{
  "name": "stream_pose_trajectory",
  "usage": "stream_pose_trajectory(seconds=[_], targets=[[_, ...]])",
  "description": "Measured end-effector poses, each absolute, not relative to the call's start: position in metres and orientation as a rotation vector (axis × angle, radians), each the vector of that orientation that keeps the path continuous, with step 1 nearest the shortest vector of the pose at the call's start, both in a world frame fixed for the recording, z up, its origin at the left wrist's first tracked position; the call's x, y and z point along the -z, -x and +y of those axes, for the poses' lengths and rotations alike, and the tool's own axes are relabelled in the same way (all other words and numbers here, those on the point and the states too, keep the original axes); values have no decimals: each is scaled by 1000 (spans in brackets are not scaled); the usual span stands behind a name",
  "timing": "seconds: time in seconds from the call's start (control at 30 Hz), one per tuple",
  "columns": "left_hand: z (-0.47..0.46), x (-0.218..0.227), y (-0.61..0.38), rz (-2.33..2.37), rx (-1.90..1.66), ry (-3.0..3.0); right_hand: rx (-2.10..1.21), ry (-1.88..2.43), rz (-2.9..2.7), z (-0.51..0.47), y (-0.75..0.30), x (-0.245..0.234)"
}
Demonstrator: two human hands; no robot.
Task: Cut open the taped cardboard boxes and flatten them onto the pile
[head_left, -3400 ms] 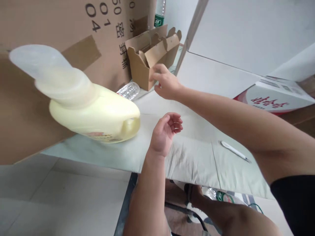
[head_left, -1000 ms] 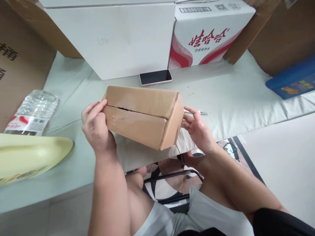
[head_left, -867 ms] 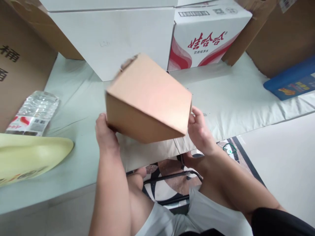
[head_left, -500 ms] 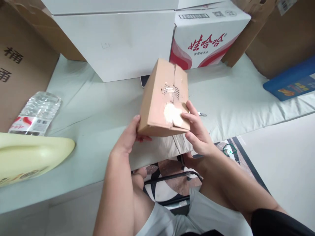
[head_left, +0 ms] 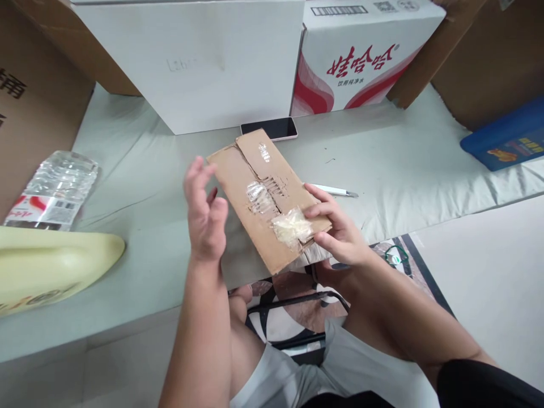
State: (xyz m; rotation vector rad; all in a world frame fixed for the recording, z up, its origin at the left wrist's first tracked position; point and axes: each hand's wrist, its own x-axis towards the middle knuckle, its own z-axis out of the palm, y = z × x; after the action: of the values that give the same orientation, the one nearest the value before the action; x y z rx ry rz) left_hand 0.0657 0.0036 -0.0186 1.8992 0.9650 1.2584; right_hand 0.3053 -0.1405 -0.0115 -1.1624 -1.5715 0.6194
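A brown cardboard box [head_left: 238, 175] shows its taped face toward me, with torn, scuffed patches along the middle seam and clear tape [head_left: 293, 226] at the near end. My right hand [head_left: 335, 226] grips its near right corner, fingers on top and thumb at the edge. Off the box's left side, my left hand [head_left: 206, 209] is raised with fingers apart and holds nothing. Just beyond the right hand lies a utility knife [head_left: 334, 190] on the cloth, partly hidden by the box and fingers.
Behind the box a phone [head_left: 272, 129] lies before a large white carton [head_left: 191, 68] and a red-and-white water carton [head_left: 352, 68]. To the left are a plastic bottle [head_left: 59, 190] and a yellow container [head_left: 63, 266]. A blue container [head_left: 505, 136] stands at right.
The box has turned and tipped so its taped face lies flatter. My left hand has let go of it and risen to the left. The phone and knife show more fully.
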Motion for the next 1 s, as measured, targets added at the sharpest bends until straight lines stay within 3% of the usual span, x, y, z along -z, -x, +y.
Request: stream_pose_trajectory(seconds=[0.2,0.43,0.67,0.8,1.0], targets=[[3,26,-71,894,-1208,-2016,-717,1172,-1356,-135,-312,22],[4,26,-66,896,-1197,-2040,-175,2165,-1448,-119,-352,40],[3,25,-66,903,-1189,-2047,-195,2570,-1489,-115,-351,32],[3,25,-66,896,-1199,-2042,-276,2454,-1316,-113,-355,28],[2,25,-67,893,-1202,-2023,-568,1435,-677,-109,-352,26]])
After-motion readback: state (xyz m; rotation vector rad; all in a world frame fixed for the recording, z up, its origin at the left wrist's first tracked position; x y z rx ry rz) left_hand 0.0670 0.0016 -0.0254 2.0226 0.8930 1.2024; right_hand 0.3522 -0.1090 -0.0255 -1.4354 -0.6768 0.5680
